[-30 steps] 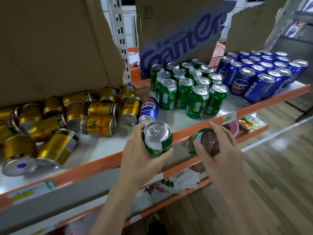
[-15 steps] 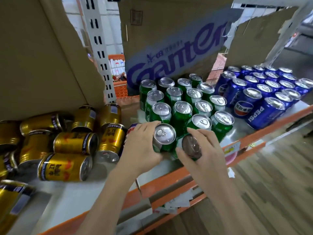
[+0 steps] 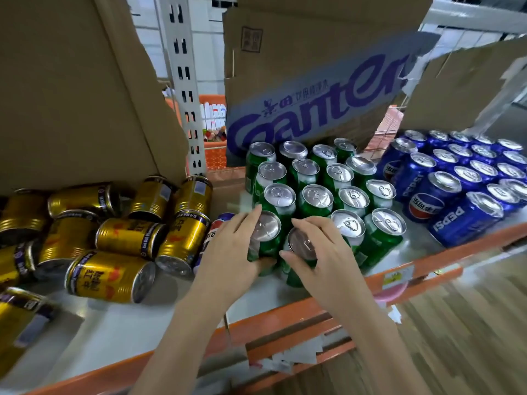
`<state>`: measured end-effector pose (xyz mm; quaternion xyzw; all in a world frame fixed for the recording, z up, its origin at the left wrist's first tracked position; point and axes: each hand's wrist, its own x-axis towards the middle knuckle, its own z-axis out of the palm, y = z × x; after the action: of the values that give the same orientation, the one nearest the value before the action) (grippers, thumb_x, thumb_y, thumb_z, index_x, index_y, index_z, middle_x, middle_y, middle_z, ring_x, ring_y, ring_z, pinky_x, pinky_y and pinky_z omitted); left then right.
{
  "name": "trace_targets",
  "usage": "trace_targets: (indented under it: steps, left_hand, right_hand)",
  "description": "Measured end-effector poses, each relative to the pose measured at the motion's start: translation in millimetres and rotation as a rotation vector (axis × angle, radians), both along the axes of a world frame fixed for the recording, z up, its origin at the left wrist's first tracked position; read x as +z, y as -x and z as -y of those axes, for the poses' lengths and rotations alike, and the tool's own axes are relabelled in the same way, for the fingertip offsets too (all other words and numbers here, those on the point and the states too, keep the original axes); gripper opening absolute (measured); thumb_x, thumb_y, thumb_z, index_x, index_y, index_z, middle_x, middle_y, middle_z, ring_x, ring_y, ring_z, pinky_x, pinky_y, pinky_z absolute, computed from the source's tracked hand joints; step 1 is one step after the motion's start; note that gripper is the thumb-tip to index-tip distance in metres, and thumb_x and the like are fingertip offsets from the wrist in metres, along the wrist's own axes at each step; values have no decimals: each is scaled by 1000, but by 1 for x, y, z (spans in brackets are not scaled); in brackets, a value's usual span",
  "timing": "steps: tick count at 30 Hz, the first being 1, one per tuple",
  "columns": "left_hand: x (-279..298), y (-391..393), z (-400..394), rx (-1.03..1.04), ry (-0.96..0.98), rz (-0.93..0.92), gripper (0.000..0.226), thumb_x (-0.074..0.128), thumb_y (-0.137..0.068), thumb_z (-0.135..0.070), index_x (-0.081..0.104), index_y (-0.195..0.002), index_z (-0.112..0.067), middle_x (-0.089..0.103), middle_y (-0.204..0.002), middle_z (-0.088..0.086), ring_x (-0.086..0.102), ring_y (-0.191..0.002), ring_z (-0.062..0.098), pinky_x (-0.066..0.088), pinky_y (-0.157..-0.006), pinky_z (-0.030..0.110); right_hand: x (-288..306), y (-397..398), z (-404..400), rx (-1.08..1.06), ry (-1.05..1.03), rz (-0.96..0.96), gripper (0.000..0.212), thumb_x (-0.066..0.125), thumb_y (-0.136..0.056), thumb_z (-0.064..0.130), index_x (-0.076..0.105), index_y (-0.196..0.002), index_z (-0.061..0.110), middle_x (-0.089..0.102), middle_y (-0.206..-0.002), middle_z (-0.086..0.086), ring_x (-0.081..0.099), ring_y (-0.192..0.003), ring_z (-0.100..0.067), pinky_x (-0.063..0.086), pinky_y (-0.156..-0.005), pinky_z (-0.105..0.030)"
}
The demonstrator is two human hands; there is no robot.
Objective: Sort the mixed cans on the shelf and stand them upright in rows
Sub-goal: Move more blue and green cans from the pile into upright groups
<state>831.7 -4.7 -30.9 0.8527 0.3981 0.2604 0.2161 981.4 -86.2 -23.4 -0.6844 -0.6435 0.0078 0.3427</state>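
On white shelf [image 3: 148,323]: hands [image 3: 228,252] [image 3: 322,252] grip glossy green cylindrical cans [image 3: 266,238].

Bright, even overhead light, glare on can tops [image 3: 348,223], wide-angle bending and blur at edges.

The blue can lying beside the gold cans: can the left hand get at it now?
Probably not yet. The left hand grips a green can and covers most of the blue can, which lies wedged against the gold cans.
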Motion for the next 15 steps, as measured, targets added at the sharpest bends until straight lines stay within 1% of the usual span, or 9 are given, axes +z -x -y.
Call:
trace_targets:
  steps: [2, 4, 6, 8, 10, 13, 14, 15]
  left_hand:
    - [0, 0, 3, 16, -26, -27, 87, 77, -74, -27, 28, -146, -19, 43, -139, 0, 37, -126, 16, 29, -102, 23]
    - [2, -1, 6, 37, -12, -63, 88, 74, -77, -30, 23, -147, -19, 40, -142, 0, 35, -129, 16, 29, -104, 25]
    - [5, -5, 8, 46, -11, -116, 89, 71, -80, -35, 16, -149, -19, 34, -144, -1, 32, -130, 17, 30, -104, 27]
    - [7, -10, 11, 59, -12, -190, 90, 67, -84, -36, 8, -150, -20, 29, -145, -1, 31, -130, 19, 31, -102, 28]
    - [9, -14, 12, 89, -41, -282, 90, 63, -87, -37, 1, -150, -20, 24, -146, 1, 30, -131, 21, 32, -101, 29]
    - [18, -15, 21, 138, -100, -410, 89, 57, -89, -39, -6, -149, -21, 16, -150, 4, 28, -133, 25, 31, -104, 30]
    - [21, -12, 26, 155, -100, -436, 89, 58, -89, -39, -5, -149, -21, 14, -151, 5, 27, -134, 26, 31, -104, 31]
    - [22, -9, 32, 172, -118, -448, 90, 61, -86, -39, 0, -150, -20, 17, -151, 8, 29, -134, 28, 32, -104, 33]
  right_hand:
    - [0, -2, -2, 18, 4, 5, 51, 59, -81, 38, 56, -124, 11, 49, -116, 1, 39, -101, 2, 37, -89, -14]
    - [-1, -5, -4, 22, 6, 44, 50, 58, -82, 38, 57, -122, 9, 52, -115, -2, 47, -102, -8, 39, -87, -18]
    - [-2, -8, -5, 10, 14, 100, 50, 57, -82, 38, 58, -121, 6, 55, -115, -6, 54, -103, -20, 44, -86, -24]
    - [-2, -10, -6, -16, 7, 159, 50, 56, -83, 38, 58, -120, 3, 57, -114, -9, 57, -104, -25, 48, -86, -31]
    - [-5, -10, -6, -39, -30, 265, 50, 51, -85, 38, 60, -116, 0, 60, -112, -11, 58, -105, -28, 50, -89, -36]
    - [-9, -9, -4, -68, -38, 380, 53, 39, -87, 39, 62, -115, 1, 63, -115, -13, 56, -114, -32, 46, -97, -43]
    - [-10, -9, -3, -75, -32, 391, 53, 38, -87, 38, 62, -116, 1, 63, -117, -13, 55, -117, -32, 43, -99, -45]
    - [-12, -10, -2, -81, -31, 392, 53, 37, -87, 38, 62, -117, 2, 62, -119, -13, 54, -119, -31, 39, -101, -45]
